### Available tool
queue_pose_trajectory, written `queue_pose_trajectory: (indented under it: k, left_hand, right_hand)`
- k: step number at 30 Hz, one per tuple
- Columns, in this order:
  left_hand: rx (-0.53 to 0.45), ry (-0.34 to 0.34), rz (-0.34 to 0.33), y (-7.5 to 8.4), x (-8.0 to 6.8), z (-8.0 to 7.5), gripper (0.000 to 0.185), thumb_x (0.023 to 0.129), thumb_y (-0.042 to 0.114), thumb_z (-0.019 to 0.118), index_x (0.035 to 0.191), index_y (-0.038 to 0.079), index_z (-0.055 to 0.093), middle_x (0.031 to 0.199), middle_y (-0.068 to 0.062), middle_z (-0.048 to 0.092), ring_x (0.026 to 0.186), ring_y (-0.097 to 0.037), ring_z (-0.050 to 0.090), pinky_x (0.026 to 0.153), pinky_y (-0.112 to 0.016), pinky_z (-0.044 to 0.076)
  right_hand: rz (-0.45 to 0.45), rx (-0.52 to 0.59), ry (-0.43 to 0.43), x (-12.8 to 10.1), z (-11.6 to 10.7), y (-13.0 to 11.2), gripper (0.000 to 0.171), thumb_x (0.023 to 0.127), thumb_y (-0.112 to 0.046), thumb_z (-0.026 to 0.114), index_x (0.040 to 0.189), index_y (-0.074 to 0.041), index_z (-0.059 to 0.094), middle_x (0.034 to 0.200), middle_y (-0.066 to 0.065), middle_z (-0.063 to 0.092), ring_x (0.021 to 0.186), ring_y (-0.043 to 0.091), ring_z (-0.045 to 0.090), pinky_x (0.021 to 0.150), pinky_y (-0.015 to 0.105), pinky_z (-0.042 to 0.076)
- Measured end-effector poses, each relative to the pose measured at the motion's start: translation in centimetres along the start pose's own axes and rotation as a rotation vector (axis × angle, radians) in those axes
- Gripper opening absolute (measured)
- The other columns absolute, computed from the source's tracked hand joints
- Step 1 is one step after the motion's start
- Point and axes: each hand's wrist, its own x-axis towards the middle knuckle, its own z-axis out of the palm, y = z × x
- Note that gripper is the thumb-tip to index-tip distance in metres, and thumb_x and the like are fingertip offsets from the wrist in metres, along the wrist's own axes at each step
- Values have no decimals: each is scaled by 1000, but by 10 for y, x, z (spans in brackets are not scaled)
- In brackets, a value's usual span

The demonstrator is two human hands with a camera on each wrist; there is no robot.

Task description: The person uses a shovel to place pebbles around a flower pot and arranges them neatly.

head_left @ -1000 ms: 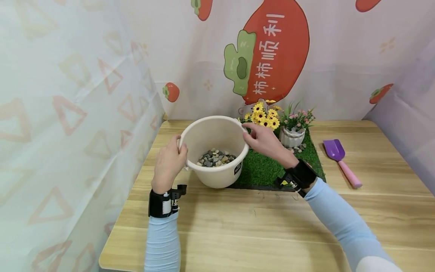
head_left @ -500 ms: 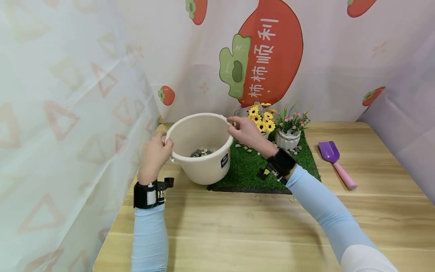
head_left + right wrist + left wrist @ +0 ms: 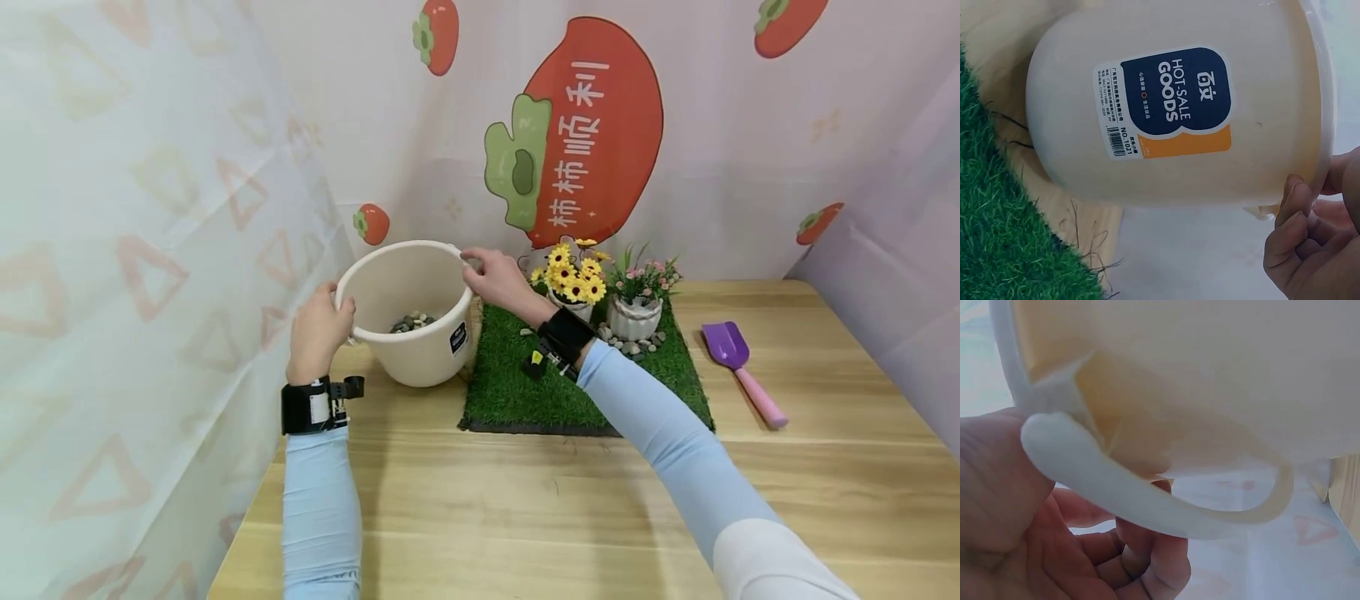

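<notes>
Between my hands is a cream plastic bucket (image 3: pixel 412 354) with grey and tan pebbles (image 3: pixel 412 322) at its bottom. My left hand (image 3: pixel 318 329) grips the bucket's left rim; in the left wrist view its fingers curl beside the white handle (image 3: pixel 1147 500). On the far right of the rim, my right hand (image 3: pixel 501 279) pinches the edge between thumb and fingers. The right wrist view shows a dark blue and orange label (image 3: pixel 1179 103) on the bucket's side. The bucket stands upright, left of a green turf mat (image 3: pixel 517 392).
On the mat stand yellow flowers (image 3: pixel 573 279) in a white pot and pink flowers in another white pot (image 3: pixel 633 319), with pebbles (image 3: pixel 622 343) around them. A purple scoop with a pink handle (image 3: pixel 759 398) lies right of the mat. Printed cloth (image 3: pixel 420 167) walls the wooden table (image 3: pixel 480 500).
Both hands have moved the bucket left, from overlapping the mat's left part to beside it. More of the turf and the pots now shows. The scoop stays where it was.
</notes>
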Motion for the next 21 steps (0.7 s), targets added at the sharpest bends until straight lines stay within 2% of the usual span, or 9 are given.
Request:
queue_pose_trajectory:
  k: [3,7,10,12,16,21]
  left_hand:
    - [3,-8,-19,-5,7,-2,54,101,29,42,146,-1,38,125,-28,61,89,-41,66,74,-48,50]
    - [-9,-10,-22,-11,13,-1,53,101,27,41,145,-2,39,126,-28,60,93,-42,65,77,-49,49]
    - [-26,-6,-20,-14,16,0,52,101,26,42,145,-2,40,125,-28,60,93,-42,65,78,-49,49]
    - [-34,-1,-23,-17,18,1,52,100,26,42,145,-1,39,122,-28,61,90,-40,65,72,-44,51]
    - [-46,8,-38,-22,20,3,52,100,25,42,146,0,39,118,-28,62,86,-38,66,67,-39,51]
    - [-56,18,-43,-24,24,7,52,101,25,39,146,0,38,120,-27,61,94,-40,64,77,-47,50]
  right_hand:
    - [-5,7,-5,8,2,-5,42,103,-26,43,142,-14,50,87,9,70,69,24,58,60,28,38]
    - [1,18,-18,14,5,-8,42,103,-24,43,143,-13,50,90,8,71,76,25,65,60,27,43]
    - [4,14,-18,17,8,-8,42,103,-23,43,143,-12,49,88,7,71,70,21,63,58,27,43]
    - [0,11,-22,19,10,-7,42,103,-23,43,143,-12,49,85,7,70,66,19,60,56,27,43]
    - [3,17,-40,24,17,-4,43,103,-24,43,144,-12,47,87,6,69,69,20,62,58,26,45]
    - [32,25,-55,27,21,3,43,104,-26,41,145,-15,46,87,7,68,71,21,60,59,26,42]
